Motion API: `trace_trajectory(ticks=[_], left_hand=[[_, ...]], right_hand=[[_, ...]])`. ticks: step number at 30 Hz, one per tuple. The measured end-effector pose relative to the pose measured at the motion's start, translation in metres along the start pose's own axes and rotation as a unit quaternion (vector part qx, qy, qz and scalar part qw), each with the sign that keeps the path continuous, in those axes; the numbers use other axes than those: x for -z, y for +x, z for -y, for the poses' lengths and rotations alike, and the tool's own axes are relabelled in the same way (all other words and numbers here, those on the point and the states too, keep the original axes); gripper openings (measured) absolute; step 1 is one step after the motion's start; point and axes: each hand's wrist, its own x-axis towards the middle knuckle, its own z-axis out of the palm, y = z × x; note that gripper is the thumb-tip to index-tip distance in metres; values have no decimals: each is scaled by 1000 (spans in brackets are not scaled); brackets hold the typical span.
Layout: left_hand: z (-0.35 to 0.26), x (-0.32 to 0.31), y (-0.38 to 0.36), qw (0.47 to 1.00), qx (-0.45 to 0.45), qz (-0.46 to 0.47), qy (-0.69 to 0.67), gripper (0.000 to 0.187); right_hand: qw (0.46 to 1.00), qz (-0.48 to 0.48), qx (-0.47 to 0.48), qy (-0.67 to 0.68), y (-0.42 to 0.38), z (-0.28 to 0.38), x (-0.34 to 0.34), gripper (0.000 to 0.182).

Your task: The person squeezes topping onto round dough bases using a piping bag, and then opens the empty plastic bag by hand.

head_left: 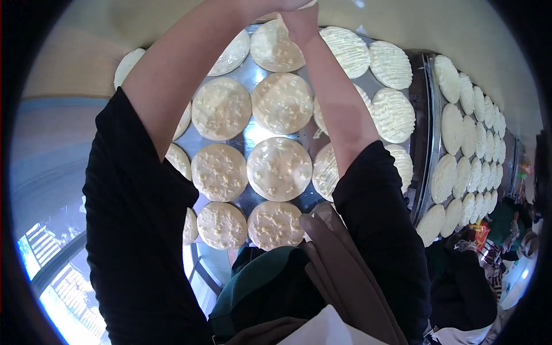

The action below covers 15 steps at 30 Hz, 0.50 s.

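Note:
Both my arms reach forward over flat dough rounds (221, 109) on a shiny metal surface (259, 136). At the top edge, my right hand (300, 26) is closed around something pale that I cannot make out; only a small tip of it shows. My left hand (282, 4) meets it there, mostly cut off by the frame, its fingers hidden. Below the hands lies a glossy round (277, 49). Rounds in the middle columns carry small pale lumps, while a round to the right (394, 115) bears ridged lines of a creamy topping.
Beyond a dark metal edge (426, 132) on the right stands another tray (436, 167) with rows of topped rounds (452, 129). A co-worker in dark clothing (460, 287) is at the lower right. A bright window (72, 287) is at the lower left.

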Motion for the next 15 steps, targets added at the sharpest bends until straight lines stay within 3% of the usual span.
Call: trace_trajectory(ticks=[2,5,8,11,12,13,14,15], left_hand=[[19,-10,-1,999,-16,-35,-13,37],[41,-19,-3,998,-32,-52,-16,37],[56,-23,-8,999,-21,-41,-8,35],[62,-19,-11,1000,1,-16,8,33],[64,-20,-11,1000,-1,-12,27,33],[65,-22,-11,999,-4,-7,45,32],[65,-23,-10,1000,-10,-8,23,32],[64,-23,-9,1000,-18,-8,0,32]], right_hand=[[997,-76,8,23,2,-31,-15,53],[995,-6,-46,90,-3,-15,-29,51],[983,-112,-69,-132,-10,-82,-48,47],[992,-21,-101,76,2,-80,-17,49],[944,-15,-107,312,3,-87,-14,49],[842,-9,-107,529,4,-95,-12,49],[691,-5,-101,715,3,-102,-9,50],[856,-54,-103,504,-3,-103,-15,49]])
